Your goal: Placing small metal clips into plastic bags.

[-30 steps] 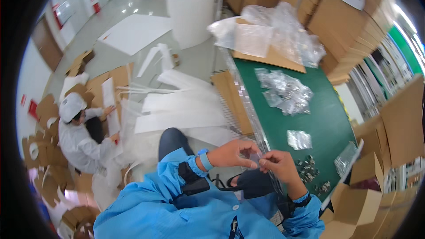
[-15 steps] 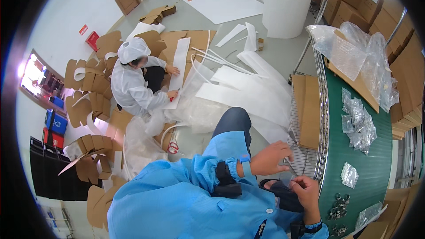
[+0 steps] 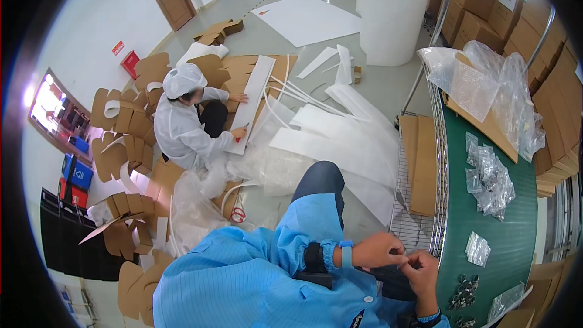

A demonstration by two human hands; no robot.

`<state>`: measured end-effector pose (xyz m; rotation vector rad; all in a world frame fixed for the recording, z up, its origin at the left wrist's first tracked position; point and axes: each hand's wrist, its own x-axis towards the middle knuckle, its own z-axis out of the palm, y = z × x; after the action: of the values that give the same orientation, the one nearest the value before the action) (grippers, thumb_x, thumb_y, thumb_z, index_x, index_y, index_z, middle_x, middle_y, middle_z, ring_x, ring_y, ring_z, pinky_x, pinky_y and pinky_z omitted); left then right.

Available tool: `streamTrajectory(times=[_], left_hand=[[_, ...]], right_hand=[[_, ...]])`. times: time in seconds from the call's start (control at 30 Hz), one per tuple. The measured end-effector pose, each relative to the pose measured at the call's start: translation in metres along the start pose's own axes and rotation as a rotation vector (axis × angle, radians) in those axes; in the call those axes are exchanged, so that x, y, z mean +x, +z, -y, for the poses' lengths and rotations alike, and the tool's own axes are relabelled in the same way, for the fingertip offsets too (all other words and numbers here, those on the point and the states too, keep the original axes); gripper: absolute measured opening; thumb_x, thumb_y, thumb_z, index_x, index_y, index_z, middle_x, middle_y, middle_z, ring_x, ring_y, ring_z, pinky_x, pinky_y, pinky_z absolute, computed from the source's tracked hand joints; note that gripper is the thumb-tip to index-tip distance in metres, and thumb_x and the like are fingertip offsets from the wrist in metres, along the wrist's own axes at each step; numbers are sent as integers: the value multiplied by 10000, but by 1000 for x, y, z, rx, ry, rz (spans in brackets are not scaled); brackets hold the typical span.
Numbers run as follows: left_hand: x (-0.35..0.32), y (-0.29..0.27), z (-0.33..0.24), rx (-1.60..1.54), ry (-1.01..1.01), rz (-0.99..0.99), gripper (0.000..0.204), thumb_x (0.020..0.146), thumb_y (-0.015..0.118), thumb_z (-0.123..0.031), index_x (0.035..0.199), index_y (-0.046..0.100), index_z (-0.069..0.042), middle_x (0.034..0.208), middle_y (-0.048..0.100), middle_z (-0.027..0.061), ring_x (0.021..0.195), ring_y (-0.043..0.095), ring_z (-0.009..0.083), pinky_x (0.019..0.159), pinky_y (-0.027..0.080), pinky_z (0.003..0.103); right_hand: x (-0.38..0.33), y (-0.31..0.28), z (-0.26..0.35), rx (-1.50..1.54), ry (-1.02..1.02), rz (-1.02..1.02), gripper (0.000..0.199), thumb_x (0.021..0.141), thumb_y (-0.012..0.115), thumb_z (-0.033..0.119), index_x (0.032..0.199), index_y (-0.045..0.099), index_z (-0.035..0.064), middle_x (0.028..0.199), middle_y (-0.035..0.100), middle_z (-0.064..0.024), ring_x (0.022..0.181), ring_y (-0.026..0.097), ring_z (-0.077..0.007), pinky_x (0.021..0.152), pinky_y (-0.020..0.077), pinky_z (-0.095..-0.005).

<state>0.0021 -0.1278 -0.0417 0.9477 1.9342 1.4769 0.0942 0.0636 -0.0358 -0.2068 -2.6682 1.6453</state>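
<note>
My left hand (image 3: 378, 251) and my right hand (image 3: 421, 273) meet at the fingertips beside the table's near left edge. Both are closed in a pinch, and whatever lies between the fingers is too small to make out. On the green tabletop (image 3: 486, 222) to the right lies a cluster of small shiny metal parts (image 3: 464, 293). Beyond it is a short stack of small transparent plastic bags (image 3: 478, 249). A larger heap of filled transparent bags (image 3: 490, 181) lies farther back.
A wire rack (image 3: 413, 231) holding cardboard sheets (image 3: 419, 164) adjoins the table. Bubble wrap (image 3: 473, 82) lies on the table's far end. A co-worker in white (image 3: 188, 118) sits on the floor among cardboard and white foam sheets (image 3: 328, 140), holding a red-handled tool. Red-handled scissors (image 3: 238, 214) lie nearby.
My left hand has moved down and right, its spread fingers closing into a pinch against my right hand's fingertips. My right hand has shifted slightly, still pinching.
</note>
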Motion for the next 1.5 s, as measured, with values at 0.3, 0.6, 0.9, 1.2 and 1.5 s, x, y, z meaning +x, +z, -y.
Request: streamTrajectory(times=[0.3,0.6,0.9,1.2,1.5], left_hand=[[-3,-2,0,-158,-101,78,312,957,609,-306,949,666,1,703,648,64,508,619,127,480,481,267],[-2,-4,7,-103,-42,64,250,963,583,-218,1015,645,18,763,661,81,519,631,135,480,491,268],[-5,17,24,298,145,-143,173,922,555,-199,880,628,-49,795,671,181,669,636,393,662,488,511],[-7,20,17,373,51,-137,210,834,616,-255,786,602,-50,696,623,201,684,595,445,641,454,545],[2,-2,-14,328,434,-231,561,676,813,-209,1139,524,-81,1096,592,92,1086,568,285,1065,372,468]], right_hand=[[-1,2,3,102,83,33,150,745,806,55,753,668,-3,682,642,-42,612,585,-89,567,467,-239],[3,1,6,248,135,65,114,786,781,50,795,685,-10,736,654,-37,631,602,-76,570,473,-227],[-1,17,20,-101,-89,-90,112,766,771,55,805,679,5,706,618,-94,598,616,-165,560,483,-276],[-1,17,7,-378,-191,-130,128,749,717,37,726,600,-9,659,614,-115,551,597,-188,544,478,-303],[0,10,2,337,196,-45,109,821,684,20,784,583,5,680,615,-33,571,573,-87,531,463,-251]])
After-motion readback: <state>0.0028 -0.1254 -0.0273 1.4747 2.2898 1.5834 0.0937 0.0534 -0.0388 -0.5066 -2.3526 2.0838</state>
